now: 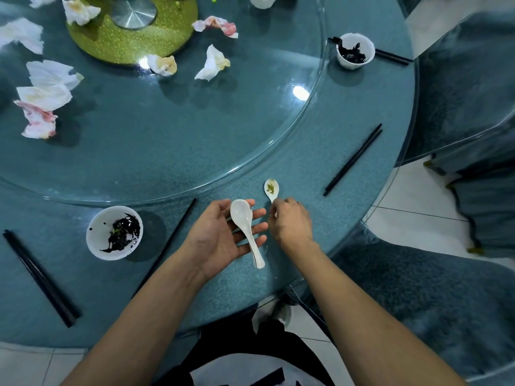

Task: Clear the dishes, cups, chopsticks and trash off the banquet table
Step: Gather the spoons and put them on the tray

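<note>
Both bare forearms are stretched forward from the near edge, converging toward the middle. The left hand (225,232) is turned palm up, fingers straight and spread, a white spoon (245,227) lying across them. The right hand (291,222) is held knuckles up, fingertips pinched on a second spoon's (271,188) handle.
</note>
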Available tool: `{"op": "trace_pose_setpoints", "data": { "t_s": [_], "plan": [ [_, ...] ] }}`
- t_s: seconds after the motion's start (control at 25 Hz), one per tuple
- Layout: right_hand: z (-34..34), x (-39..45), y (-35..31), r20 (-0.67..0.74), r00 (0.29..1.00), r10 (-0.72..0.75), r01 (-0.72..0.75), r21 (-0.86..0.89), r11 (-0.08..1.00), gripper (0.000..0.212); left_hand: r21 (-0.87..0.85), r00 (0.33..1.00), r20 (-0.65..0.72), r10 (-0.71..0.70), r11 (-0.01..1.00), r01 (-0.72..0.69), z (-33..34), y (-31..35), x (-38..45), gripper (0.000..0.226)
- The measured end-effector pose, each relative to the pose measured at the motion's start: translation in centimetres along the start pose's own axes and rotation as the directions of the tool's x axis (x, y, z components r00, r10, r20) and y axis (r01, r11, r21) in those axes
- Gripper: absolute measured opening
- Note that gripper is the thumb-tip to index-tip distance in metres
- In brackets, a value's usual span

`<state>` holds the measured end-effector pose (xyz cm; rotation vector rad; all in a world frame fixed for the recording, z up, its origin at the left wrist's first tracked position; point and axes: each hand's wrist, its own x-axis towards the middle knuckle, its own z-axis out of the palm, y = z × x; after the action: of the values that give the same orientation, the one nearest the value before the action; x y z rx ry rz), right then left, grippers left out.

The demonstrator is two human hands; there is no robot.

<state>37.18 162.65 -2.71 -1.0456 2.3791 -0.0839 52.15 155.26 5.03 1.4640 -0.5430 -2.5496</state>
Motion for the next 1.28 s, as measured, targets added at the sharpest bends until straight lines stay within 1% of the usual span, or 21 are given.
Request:
{"op": "trace_pose_setpoints", "data": {
  "t_s": [0.08,0.24,0.4,0.48,0.56,0.64,0.8,0.92,1.0,1.12,1.28],
  "plan": [
    [0.1,0.1,-0.1,-0.05,0.997,0.051,-0.05,0.013,0.999,0.027,0.004,1.0,-0.004,0.003,1.0,-0.003,-0.2,0.0,-0.1,0.047],
    [0.8,0.3,0.4,-0.052,0.99,0.134,-0.135,-0.012,0.991,0.035,-0.001,1.0,-0.007,0.004,1.0,-0.004,-0.6,0.1,-0.3,0.049],
    [1.1,0.8,0.7,-0.068,0.99,0.12,-0.123,-0.052,0.991,0.022,-0.014,1.0,-0.02,0.004,1.0,-0.004,-1.0,0.0,-0.3,0.048],
    [0.9,0.9,0.8,-0.07,0.99,0.123,-0.127,-0.045,0.991,0.017,-0.015,1.0,-0.026,0.004,1.0,-0.004,-1.2,-0.2,-0.3,0.048],
    [0.7,0.5,1.0,-0.07,0.988,0.134,-0.134,0.008,0.991,0.016,-0.017,1.0,-0.028,0.007,1.0,-0.007,-1.1,-0.2,-0.1,0.047],
    [0.2,-0.3,1.2,-0.093,0.985,0.144,-0.134,0.104,0.985,0.016,-0.021,0.999,-0.029,0.013,1.0,-0.014,-0.9,-0.1,0.1,0.045],
    [-1.8,-2.5,1.6,-0.169,0.972,0.164,-0.109,0.296,0.949,0.016,-0.021,0.999,-0.035,0.035,0.999,-0.036,0.3,-0.2,0.7,0.044],
    [-4.2,-4.3,1.7,-0.246,0.951,0.187,-0.078,0.395,0.915,0.016,-0.012,0.998,-0.025,0.053,0.998,-0.054,1.9,-0.3,1.2,0.044],
    [-5.8,-5.7,1.9,-0.287,0.94,0.182,-0.039,0.439,0.898,0.016,-0.012,0.999,-0.009,0.049,0.999,-0.049,3.1,-0.5,1.5,0.043],
    [-7.5,-8.0,2.1,-0.292,0.944,0.156,0.007,0.488,0.873,0.013,-0.016,0.999,0.023,0.039,0.999,-0.039,5.0,-1.1,1.8,0.039],
    [-8.1,-10.7,3.4,-0.309,0.936,0.168,0.007,0.494,0.869,0.014,0.009,0.997,0.065,0.05,0.999,-0.051,7.2,-2.3,1.7,0.034]
  ]
}}
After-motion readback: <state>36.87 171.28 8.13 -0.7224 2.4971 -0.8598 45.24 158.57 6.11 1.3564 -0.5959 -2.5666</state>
